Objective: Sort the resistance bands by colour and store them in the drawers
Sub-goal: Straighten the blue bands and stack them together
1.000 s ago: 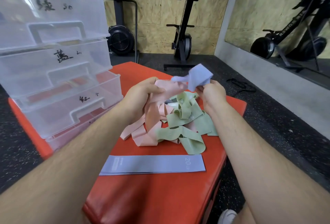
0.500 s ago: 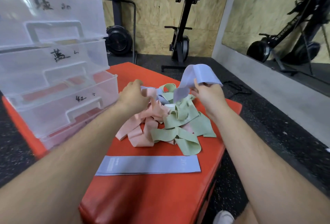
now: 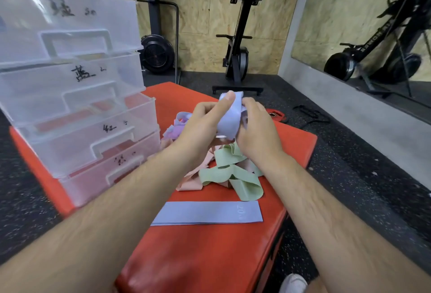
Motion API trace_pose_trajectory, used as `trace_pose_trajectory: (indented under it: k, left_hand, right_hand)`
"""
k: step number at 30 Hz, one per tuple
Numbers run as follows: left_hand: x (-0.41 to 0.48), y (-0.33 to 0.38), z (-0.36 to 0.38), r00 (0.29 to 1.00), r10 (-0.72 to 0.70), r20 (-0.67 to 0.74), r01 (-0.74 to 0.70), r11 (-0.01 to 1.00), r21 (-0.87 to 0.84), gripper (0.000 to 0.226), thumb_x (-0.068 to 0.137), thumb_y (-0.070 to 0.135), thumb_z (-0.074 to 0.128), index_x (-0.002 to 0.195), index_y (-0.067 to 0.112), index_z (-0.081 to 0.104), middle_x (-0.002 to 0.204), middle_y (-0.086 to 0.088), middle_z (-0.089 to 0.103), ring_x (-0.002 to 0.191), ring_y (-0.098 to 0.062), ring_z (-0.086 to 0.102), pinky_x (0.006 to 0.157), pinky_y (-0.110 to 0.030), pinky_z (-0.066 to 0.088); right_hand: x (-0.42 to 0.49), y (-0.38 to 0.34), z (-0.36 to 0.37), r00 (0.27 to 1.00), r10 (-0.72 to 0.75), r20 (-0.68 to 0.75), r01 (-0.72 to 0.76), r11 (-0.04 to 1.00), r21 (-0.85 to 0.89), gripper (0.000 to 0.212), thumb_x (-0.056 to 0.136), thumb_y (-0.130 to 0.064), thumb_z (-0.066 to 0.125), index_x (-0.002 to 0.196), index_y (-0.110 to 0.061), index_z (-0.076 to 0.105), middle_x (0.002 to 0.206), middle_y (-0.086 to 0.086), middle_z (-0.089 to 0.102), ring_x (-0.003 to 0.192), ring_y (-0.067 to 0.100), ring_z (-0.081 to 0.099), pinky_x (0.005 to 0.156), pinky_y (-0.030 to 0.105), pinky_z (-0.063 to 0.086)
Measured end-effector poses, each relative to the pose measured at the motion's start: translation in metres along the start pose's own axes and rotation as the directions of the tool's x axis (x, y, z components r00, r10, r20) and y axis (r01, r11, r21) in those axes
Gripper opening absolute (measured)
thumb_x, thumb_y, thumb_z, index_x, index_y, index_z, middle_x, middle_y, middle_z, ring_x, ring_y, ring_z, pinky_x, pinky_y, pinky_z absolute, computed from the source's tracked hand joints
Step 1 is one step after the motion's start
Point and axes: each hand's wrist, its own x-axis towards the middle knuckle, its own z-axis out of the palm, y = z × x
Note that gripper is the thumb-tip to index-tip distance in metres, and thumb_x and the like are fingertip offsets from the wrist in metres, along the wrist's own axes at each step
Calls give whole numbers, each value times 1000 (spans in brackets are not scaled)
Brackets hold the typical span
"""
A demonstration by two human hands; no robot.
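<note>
**Lilac band gripped in both hands above the pile**

Both hands had hold of one lilac band [image 3: 229, 121], raised just above the pile [image 3: 224, 171] on the far half of the red table [image 3: 210, 257]. The left hand [image 3: 205, 124] pinched it near the top, thumb pressed flat on the fabric. The right hand [image 3: 258, 134] had its fingers [image 3: 250, 105] curled round the other edge. Neither hand was open, and neither held anything else.

The band looked light, soft and limp. It was a wide flat loop of fabric that crumpled between the hands and would likely sag from any single point. It seemed neither fragile nor slippery, so a plain pinch should be enough. To lay it neatly, the best hold was probably at the two ends of the loop, drawn gently apart until it flattened.

A flat band [image 3: 207, 213] of the same lilac lay straight on the table nearer the person, with a pale "20" printed at its right end. The pile was a tangle of green bands [image 3: 233, 172] and pink bands [image 3: 191, 182], with more lilac at its far left. The clear drawers [image 3: 70, 87] stood at the table's left, each front hand-marked, the third standing a little proud of those above.
</note>
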Motion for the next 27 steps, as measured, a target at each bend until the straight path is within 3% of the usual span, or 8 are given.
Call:
trace_pose_trajectory:
  k: [3,6,11,15,17,20,23,27]
  left_hand:
    - [-3,3,-13,999,51,7,-50,992,-116,44,89,36,71,120,8,57,112,-16,71,93,-24,73,70,-35,58]
    - [-4,5,-34,982,180,-62,-161,959,235,22,88,3,67,107,14,61,100,-17,68,74,-25,69,51,-21,51]
    - [-14,14,-62,973,228,23,-188,737,649,30,82,18,80,106,18,63,92,-9,70,64,-16,66,48,-17,48]
    - [-24,19,-72,983,134,129,-185,737,650,48,72,21,88,113,22,62,106,-5,66,67,-10,65,63,-27,58]
    - [-27,22,-80,982,62,180,-158,794,587,58,65,22,92,115,22,62,113,-10,67,80,-18,66,72,-34,59]
    - [-29,23,-97,979,9,203,-113,854,507,53,68,14,87,115,15,62,109,-18,70,89,-33,69,82,-43,57]
    - [-29,22,-109,989,70,133,-123,883,453,27,85,6,74,107,10,60,101,-10,69,90,-23,69,78,-37,59]
    - [-34,22,-122,988,152,19,-139,840,525,19,94,20,68,97,4,58,95,-10,65,83,-23,69,69,-41,61]
  right_hand:
    - [-10,-7,-1,997,-67,40,66,998,22,41,95,-13,52,135,-20,50,124,1,55,108,19,54,82,35,45]
    - [-17,-6,-3,986,-76,150,74,997,18,44,92,-15,54,135,-25,52,130,-5,51,114,14,53,90,29,45]
    - [-22,-11,-9,990,-27,136,34,998,-47,37,82,-35,50,118,-40,58,122,-17,51,103,11,59,89,42,52]
    - [-18,-31,-1,937,-130,326,4,934,358,52,92,-11,57,139,-32,51,136,-14,52,127,-1,47,107,27,42]
    - [-16,-36,6,869,-145,474,-106,880,463,47,97,-8,59,139,-26,50,130,-9,59,118,-9,54,101,17,43]
    - [-15,-38,16,843,-127,523,-156,873,463,35,98,-11,63,132,-15,56,111,-3,68,97,1,67,85,18,50]
    - [-12,-40,24,869,-118,480,-118,893,434,27,98,-16,65,124,-8,63,105,2,72,96,16,69,88,32,55]
    - [-12,-42,28,876,-129,466,-96,898,429,12,100,-16,62,107,-8,67,68,-21,64,65,-5,55,66,13,44]
